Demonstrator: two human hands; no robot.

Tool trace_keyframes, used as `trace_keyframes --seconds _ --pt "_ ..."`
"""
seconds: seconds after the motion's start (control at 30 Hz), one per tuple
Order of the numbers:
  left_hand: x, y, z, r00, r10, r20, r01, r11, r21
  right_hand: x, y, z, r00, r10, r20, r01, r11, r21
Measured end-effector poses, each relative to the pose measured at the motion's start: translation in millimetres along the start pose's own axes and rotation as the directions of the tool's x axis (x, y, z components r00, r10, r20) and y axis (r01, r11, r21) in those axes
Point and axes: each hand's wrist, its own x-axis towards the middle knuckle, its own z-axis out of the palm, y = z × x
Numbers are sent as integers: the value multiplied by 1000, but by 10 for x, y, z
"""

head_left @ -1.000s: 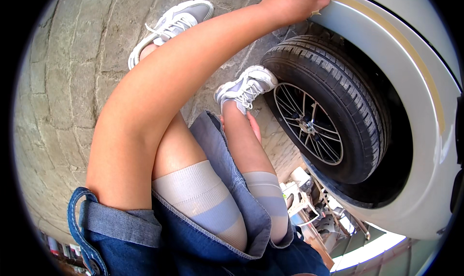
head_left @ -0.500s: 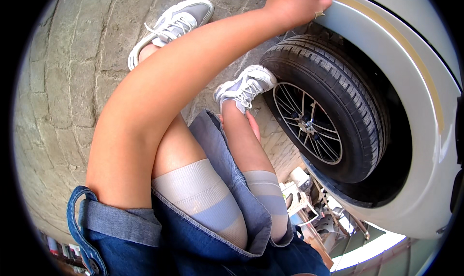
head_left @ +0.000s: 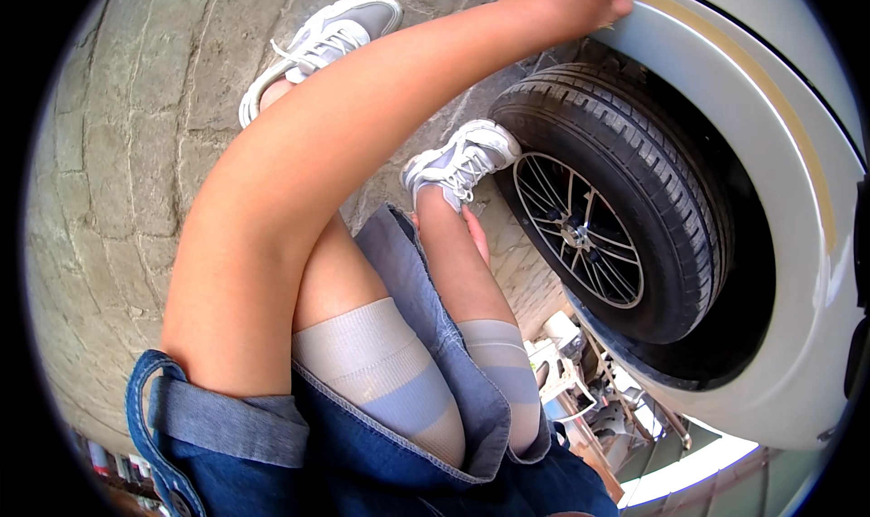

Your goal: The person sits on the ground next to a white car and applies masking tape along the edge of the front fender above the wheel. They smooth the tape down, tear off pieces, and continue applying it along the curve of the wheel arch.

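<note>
My left arm crosses over my knees, and my left hand [head_left: 573, 8] is at the top edge of the view by the car's wheel arch [head_left: 797, 272]. Its fingers are curled closed at the end of a strip of tan masking tape [head_left: 752, 57] stuck along the curve of the arch; a scrap pokes out below the hand. The fingertips are partly cut off by the frame. Mostly hidden behind my lower leg [head_left: 453, 263], my right hand [head_left: 477, 236] shows only at both sides of it, wrapped round it near the ankle.
A black tyre [head_left: 625, 182] with a spoked wheel [head_left: 575, 236] fills the arch, one white sneaker [head_left: 467, 159] close against it. The other sneaker [head_left: 331, 41] rests on stone paving [head_left: 136, 154]. Mixed clutter [head_left: 580, 372] lies beyond my knees, below the car body.
My left hand has shifted slightly right and turned a little along the arch, its forearm following. My right hand and legs have stayed put.
</note>
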Motion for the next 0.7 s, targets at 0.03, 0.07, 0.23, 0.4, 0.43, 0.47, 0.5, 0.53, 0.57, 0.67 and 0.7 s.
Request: trace_keyframes --seconds 0.03,0.07,0.23,0.4,0.43,0.47,0.5,0.53,0.57,0.67,0.7 --pt "5 -10 6 1000 -10 17 10 1000 6 5 -12 -4 1000 -3 0 3 1000 -3" --pt "10 -16 10 999 -20 33 19 1000 11 2 -10 -4 1000 2 0 -2 1000 -1" --pt "-78 -38 -63 992 -35 121 37 999 -15 6 -8 0 1000 -3 5 3 1000 -3" --pt "-70 -47 -88 998 -21 53 22 999 -30 -3 -18 2 1000 -2 2 2 1000 -12" --pt "-60 -39 -85 998 -23 61 24 1000 -19 4 -20 6 1000 -3 6 3 1000 -13" --pt "-49 -31 -77 997 -24 70 24 1000 -7 -4 -13 0 1000 -2 3 2 1000 -13" --pt "-40 -26 -74 997 -25 78 25 1000 4 -6 -15 1 1000 -2 3 2 1000 -11" --pt "-33 -28 -77 997 -10 81 8 1000 21 0 -18 1 1000 -2 3 2 1000 -13" --pt "-31 -32 -74 996 5 85 -9 999 36 -7 -16 3 1000 -3 4 3 1000 -13" --pt "-26 -44 -60 995 40 89 -46 997 70 -6 -19 8 1000 -4 4 4 1000 -13" --pt "-27 -48 -56 995 49 89 -57 995 80 -5 -19 7 1000 -7 5 7 1000 -16"
